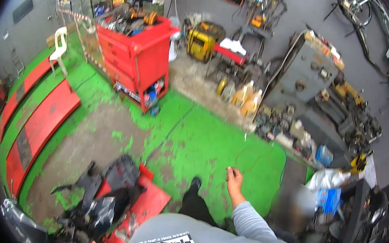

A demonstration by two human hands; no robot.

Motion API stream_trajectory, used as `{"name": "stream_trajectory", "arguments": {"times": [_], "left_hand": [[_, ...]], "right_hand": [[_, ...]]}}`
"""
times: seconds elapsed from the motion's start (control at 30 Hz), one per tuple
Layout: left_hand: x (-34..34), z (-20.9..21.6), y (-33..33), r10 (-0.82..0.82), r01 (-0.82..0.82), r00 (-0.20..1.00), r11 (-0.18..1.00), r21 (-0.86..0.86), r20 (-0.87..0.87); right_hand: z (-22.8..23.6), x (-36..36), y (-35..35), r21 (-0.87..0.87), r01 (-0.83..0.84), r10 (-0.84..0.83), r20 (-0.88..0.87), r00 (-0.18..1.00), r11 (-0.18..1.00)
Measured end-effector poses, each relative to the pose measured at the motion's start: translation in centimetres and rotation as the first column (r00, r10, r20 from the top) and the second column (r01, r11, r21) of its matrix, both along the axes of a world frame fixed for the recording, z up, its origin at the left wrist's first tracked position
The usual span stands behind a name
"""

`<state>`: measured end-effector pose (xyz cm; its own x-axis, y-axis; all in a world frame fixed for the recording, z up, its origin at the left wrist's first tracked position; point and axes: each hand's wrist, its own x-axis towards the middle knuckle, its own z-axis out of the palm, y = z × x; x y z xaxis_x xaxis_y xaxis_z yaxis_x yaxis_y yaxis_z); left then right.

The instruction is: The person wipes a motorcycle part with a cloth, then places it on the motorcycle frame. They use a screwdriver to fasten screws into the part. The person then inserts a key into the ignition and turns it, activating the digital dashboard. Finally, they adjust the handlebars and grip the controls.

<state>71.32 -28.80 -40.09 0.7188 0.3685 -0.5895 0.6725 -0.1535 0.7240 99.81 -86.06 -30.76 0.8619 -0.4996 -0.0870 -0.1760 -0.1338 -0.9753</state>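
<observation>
My right hand point(233, 179) reaches forward over the green floor at the end of a grey sleeve point(255, 220). Its fingers are curled in, with the thumb side uppermost; whatever they may hold is too small to make out. Nothing near the hand is being touched. My left hand does not show. Below, one dark shoe point(196, 182) stands on the green painted floor point(175, 119).
A red tool cabinet point(137, 56) with tools on top stands ahead. Red ramps point(44, 127) and a white chair point(59, 50) are at left. Dark plastic panels point(122, 178) lie lower left. A grey machine point(304, 71), orange-filled jugs point(251, 101) and a blurred shape point(292, 207) are at right.
</observation>
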Motion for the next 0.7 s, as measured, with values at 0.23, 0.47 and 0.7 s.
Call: {"name": "stream_trajectory", "arguments": {"times": [0.23, 0.47, 0.7], "left_hand": [[19.4, 1.3, -11.0, 0.043, -0.052, 0.995, 0.994, -0.099, -0.09], [33.2, -3.4, -18.0, 0.092, -0.09, 0.996, 0.976, -0.2, 0.0], [50.0, -4.0, -21.4, 0.018, -0.043, 0.976, 0.993, -0.109, -0.217]], "right_hand": [[11.7, 29.6, -16.1, -0.302, -0.026, 0.06, 0.103, 0.993, 0.953], [25.6, 54.3, -21.5, -0.221, -0.07, 0.144, 0.336, 0.931, 0.973], [35.6, 75.7, -28.4, -0.505, 0.052, 0.192, 0.419, 0.887, 0.862]]}}
